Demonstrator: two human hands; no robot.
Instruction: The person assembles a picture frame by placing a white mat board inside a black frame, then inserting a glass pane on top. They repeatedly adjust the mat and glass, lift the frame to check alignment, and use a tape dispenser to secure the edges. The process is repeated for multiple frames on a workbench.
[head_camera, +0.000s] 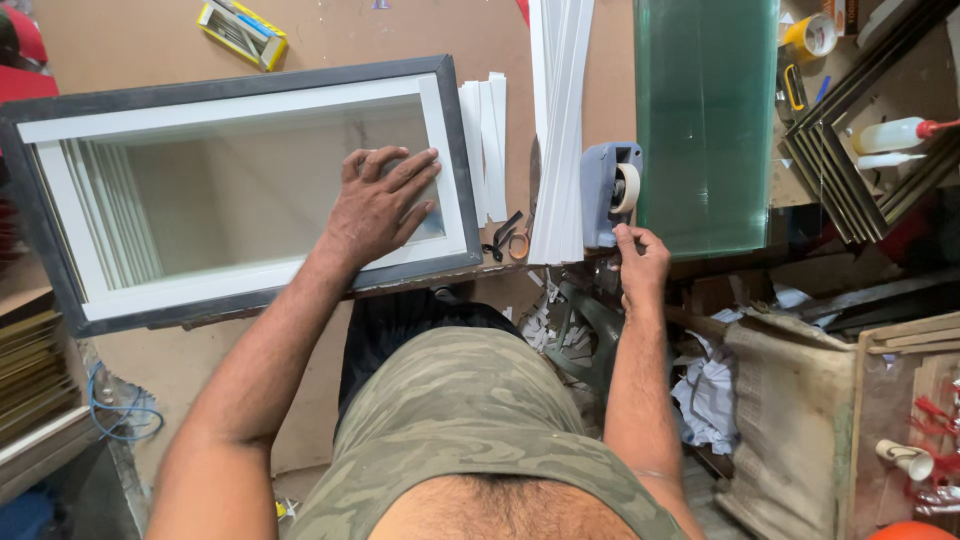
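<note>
A dark picture frame (455, 120) with a white inner border and a glass pane lies flat on the brown workbench (400, 30). My left hand (380, 205) rests palm down, fingers spread, on the frame's glass near its right end. My right hand (640, 262) pinches the lower end of a blue-grey tape dispenser (605, 190) holding a roll of pale tape. The dispenser sits at the bench's near edge, between a stack of long white strips (558, 120) and a green glass sheet (705, 120).
Scissors with orange handles (515, 240) lie beside the frame. Short white strips (485, 140) sit right of the frame. A yellow box (242, 32) lies at the back. Stacked frame mouldings (830, 150), squeeze bottles (895, 135) and a tape roll (815, 35) are at right. Scraps litter the floor.
</note>
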